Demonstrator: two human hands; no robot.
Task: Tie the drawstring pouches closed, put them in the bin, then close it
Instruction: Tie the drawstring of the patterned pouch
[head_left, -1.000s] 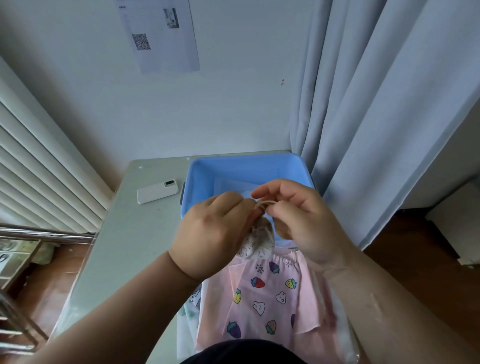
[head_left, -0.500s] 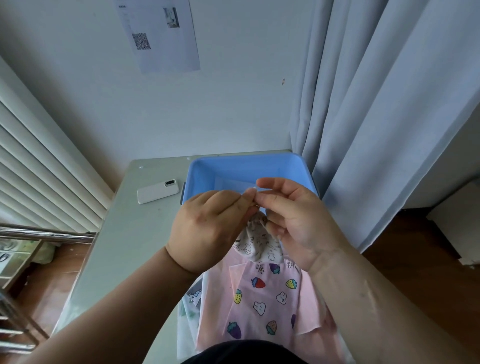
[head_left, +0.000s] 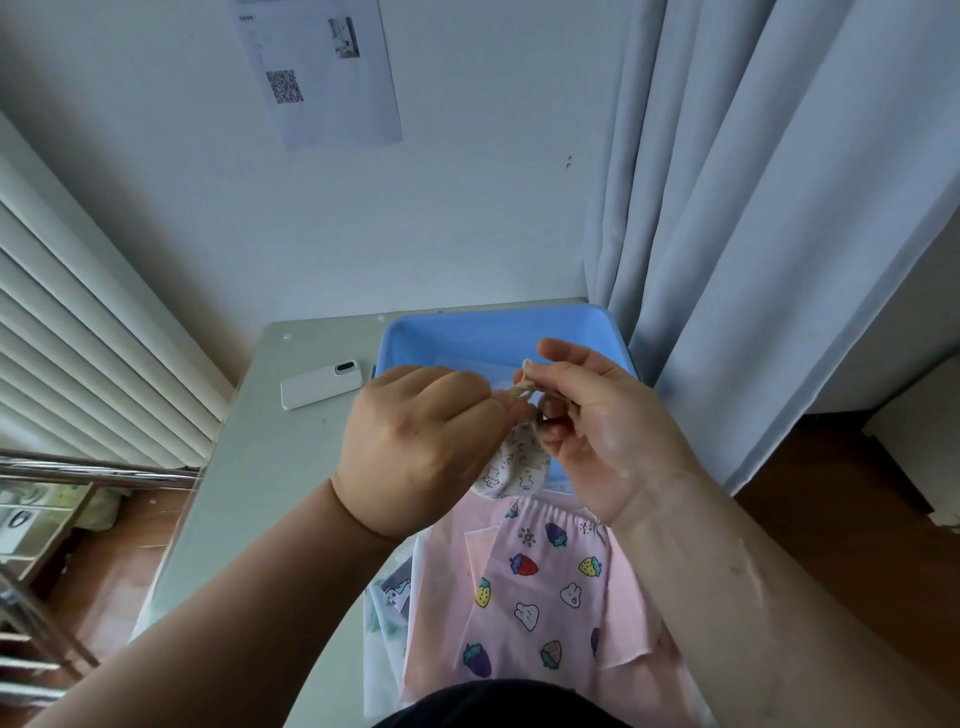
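A small white pouch (head_left: 514, 467) with a printed pattern hangs in the air between my two hands, above the near rim of the blue bin (head_left: 597, 327). My left hand (head_left: 415, 441) pinches one beige cord of its drawstring (head_left: 522, 389) at the pouch's gathered neck. My right hand (head_left: 597, 431) pinches the other cord end, held slightly higher. A pink pouch (head_left: 540, 592) printed with strawberries and bunnies lies flat on the table below, on a pink cloth. Another pale pouch (head_left: 395, 597) peeks out at its left edge.
A white phone (head_left: 322, 385) lies on the grey table (head_left: 270, 493) to the left of the bin. A grey curtain (head_left: 753, 234) hangs right behind the bin. White blinds and a metal rack stand at the left.
Both hands have risen slightly and drawn apart, pulling the drawstring cords outward. The white pouch now hangs lower between them, with its neck gathered tighter.
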